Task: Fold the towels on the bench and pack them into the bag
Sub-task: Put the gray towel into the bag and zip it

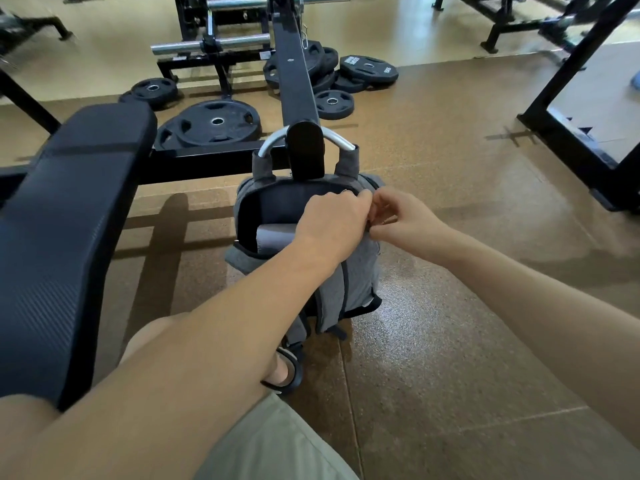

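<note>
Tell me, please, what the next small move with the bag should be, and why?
Probably draw the zip along to close the bag. A grey towel already sits inside, no towel shows on the bench, and both hands, left and right, pinch at the opening's edge, seemingly at the zip.

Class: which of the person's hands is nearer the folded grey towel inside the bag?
Left. The left hand grips the bag rim right beside the towel; the right hand pinches the rim farther to the right.
</note>
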`<state>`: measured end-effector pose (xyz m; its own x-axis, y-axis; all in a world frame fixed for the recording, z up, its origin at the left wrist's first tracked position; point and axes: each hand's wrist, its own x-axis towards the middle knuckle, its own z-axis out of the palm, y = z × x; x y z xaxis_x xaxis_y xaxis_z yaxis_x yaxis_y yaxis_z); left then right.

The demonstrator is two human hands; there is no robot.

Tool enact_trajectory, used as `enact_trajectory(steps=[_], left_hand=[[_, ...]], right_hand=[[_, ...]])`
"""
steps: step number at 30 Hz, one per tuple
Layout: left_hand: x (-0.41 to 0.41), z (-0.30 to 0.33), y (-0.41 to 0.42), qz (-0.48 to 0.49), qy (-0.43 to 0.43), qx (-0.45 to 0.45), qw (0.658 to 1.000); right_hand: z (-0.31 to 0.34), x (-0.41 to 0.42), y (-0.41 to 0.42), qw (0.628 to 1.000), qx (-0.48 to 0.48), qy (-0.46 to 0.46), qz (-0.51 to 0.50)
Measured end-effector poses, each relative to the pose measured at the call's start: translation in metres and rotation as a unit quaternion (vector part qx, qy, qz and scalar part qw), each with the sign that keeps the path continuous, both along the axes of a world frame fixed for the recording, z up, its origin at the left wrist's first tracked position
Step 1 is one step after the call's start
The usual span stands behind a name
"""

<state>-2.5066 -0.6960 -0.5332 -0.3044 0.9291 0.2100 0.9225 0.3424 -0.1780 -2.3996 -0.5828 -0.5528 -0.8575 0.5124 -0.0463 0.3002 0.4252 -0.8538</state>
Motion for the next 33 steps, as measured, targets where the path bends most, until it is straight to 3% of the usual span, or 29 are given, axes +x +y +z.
enact_trajectory(steps=[5,10,17,21,28,30,33], left_hand=[[0.001,0.007,0.0,-0.006,0.035,0.005,0.999],[0.004,0.008,0.001,0.011,0.014,0.029,0.999],[-0.011,0.004,-0.01,0.052,-0.013,0.111,0.992],[-0.018,0.012,-0.009,0.086,-0.094,0.147,0.981],[-0.057,0.013,-0.054,0.16,-0.144,0.182,0.959],[-0.087,0.006,-0.08,0.218,-0.178,0.188,0.941],[-0.12,-0.012,-0.106,0.264,-0.294,0.202,0.896]], right_hand=[[-0.014,-0.009,-0.008,0.992,0.104,0.039,-0.061],[-0.018,-0.012,-0.002,0.975,0.219,0.038,-0.009],[-0.014,-0.003,0.005,0.959,0.276,0.045,0.043],[-0.009,-0.001,0.009,0.959,0.275,0.054,0.044],[-0.006,0.01,0.024,0.959,0.279,0.034,0.02],[-0.006,0.007,0.024,0.962,0.271,0.029,0.01],[-0.01,0.004,0.021,0.967,0.254,0.016,-0.006]])
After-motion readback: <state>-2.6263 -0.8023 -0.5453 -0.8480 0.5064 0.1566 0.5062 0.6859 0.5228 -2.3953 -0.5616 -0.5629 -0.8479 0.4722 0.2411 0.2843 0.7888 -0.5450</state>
